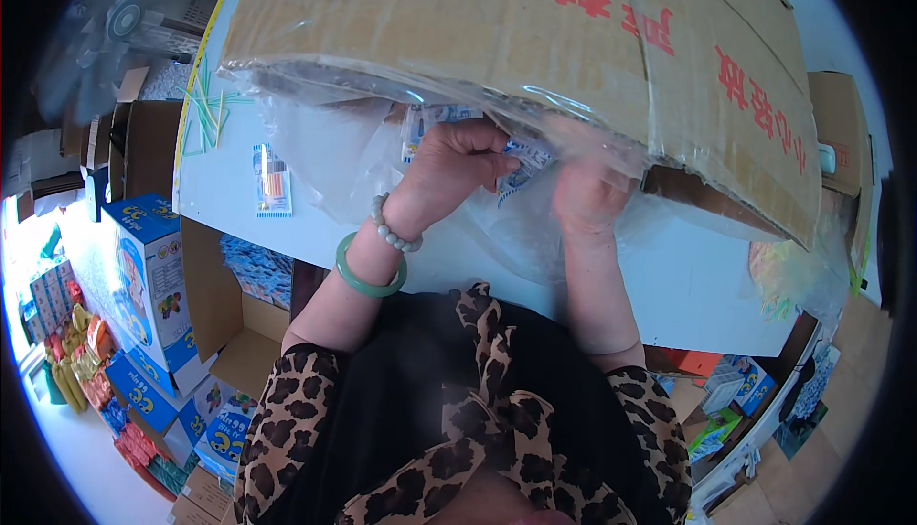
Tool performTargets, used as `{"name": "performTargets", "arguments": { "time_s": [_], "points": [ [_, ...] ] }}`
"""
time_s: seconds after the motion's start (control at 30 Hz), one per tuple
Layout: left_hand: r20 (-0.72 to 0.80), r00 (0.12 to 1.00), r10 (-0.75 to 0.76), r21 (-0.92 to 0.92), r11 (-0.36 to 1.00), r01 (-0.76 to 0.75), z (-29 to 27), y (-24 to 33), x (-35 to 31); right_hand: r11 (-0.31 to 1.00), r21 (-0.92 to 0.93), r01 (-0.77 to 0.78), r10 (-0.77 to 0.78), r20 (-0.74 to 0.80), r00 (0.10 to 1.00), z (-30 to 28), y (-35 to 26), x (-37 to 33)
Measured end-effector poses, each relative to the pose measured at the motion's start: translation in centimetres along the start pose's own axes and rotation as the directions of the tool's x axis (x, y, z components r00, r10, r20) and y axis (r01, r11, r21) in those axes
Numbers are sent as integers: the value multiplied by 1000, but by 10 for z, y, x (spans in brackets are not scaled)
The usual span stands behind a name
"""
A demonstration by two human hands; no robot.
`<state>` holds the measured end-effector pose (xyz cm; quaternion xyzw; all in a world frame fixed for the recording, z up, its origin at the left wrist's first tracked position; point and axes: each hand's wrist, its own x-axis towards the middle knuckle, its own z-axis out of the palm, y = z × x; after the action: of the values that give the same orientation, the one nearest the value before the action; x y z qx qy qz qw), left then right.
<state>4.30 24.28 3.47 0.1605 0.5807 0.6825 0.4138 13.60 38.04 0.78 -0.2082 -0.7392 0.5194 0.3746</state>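
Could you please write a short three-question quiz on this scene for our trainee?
1. Is the green bangle on the arm of the left hand or the right hand?
2. True or false: the open end of the cardboard box faces away from both hands.
3. What lies on the table, left of the left hand: A a mug, B a small packet, C a hammer?
Key: 1. Left. 2. False, it faces them. 3. B.

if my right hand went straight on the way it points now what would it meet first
Probably the clear plastic at the mouth of the cardboard box; your right hand is blurred, so depth is unclear and they may already touch.
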Motion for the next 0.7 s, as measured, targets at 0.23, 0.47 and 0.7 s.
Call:
{"name": "performTargets", "arguments": {
  "time_s": [0.23,0.47,0.7],
  "points": [
    [39,998,-39,-157,987,45,-6,-3,2,969,-244,44,-70,-98,993,2,1,5],
    [31,999,19,7,1000,-19,2,16,-5,886,-389,253,-240,82,967,5,-7,-1],
    [67,994,86,115,989,-94,0,9,-6,1000,19,-10,11,-50,999,2,-7,-13]
  ]
}}
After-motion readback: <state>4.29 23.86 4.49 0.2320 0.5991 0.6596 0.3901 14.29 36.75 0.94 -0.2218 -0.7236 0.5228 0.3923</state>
